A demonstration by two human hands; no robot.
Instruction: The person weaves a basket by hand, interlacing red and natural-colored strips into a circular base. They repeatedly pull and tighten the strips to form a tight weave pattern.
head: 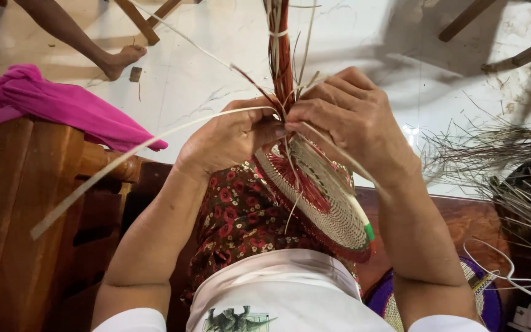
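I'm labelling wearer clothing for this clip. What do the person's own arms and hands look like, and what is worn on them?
Both arms are bare from above the elbow down. Short white sleeves show at the bottom edge of the view. The left hand and right hand wear no gloves; no rings, watch or bracelets are visible.

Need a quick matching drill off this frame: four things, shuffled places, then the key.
Things:
1. pink cloth
2. woven disc
3. loose pile of dry fibres
4. purple-rimmed round mat

Places:
A. on the floor at the right edge
B. draped over the wooden furniture at left
C. low at right, beside the right forearm
D. below both hands, over the flowered fabric

The left hand and right hand pinch the strands above the disc.

Pairs: 1-B, 2-D, 3-A, 4-C
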